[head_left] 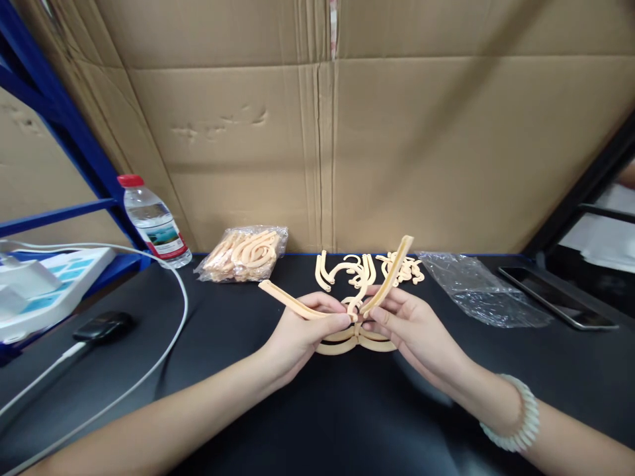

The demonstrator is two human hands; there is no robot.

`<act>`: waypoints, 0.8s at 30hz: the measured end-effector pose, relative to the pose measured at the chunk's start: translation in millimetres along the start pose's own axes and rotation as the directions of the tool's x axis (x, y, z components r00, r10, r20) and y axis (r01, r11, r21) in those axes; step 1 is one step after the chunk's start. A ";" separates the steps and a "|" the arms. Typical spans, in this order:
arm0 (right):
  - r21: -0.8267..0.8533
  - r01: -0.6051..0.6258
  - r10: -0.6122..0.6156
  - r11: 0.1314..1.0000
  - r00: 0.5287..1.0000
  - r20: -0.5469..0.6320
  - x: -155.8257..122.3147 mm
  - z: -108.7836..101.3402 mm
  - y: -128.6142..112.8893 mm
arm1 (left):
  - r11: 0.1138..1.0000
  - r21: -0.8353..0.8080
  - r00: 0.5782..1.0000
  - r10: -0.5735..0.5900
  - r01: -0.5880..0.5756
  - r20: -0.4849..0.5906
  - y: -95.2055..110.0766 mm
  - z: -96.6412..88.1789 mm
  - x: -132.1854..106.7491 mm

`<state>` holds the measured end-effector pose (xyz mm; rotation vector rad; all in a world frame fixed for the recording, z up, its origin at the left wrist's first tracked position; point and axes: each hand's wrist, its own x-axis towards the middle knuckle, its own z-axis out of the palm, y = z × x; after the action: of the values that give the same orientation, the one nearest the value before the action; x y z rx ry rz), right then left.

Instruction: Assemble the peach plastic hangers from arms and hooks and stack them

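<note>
Strip (280, 297), beige and curved, is pinched in the left hand (306, 329) above the black table (297, 430); another strip (395, 272) is gripped by the right hand (417, 324), inner ends held close, and looped pieces (357, 341) are seen just below.

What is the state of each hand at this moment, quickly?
Left hand: closed, holding a curved beige strip between thumb and fingers.
Right hand: closed, holding another beige strip, which points up.
</note>
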<state>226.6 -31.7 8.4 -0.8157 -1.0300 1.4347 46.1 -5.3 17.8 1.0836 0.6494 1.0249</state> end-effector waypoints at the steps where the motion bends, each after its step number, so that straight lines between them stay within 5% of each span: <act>1: -0.017 0.012 -0.012 1.000 1.000 0.014 -0.6 0.7 -0.9 | 1.000 0.016 1.000 0.004 -0.004 0.013 -0.6 -1.1 0.5; 9: -0.121 0.035 -0.030 0.992 0.998 0.047 -6.1 5.5 -6.6 | 1.000 0.010 0.996 0.009 -0.010 0.093 1.1 -4.7 1.3; 24: -0.055 -0.052 0.053 0.997 0.998 0.031 -7.6 7.3 -8.9 | 0.988 -0.144 0.990 -0.034 0.054 0.138 -0.2 -1.3 -1.6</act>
<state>224.3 -40.5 18.9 -0.8670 -1.0832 1.4738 44.4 -6.3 17.1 0.9953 0.4784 0.9376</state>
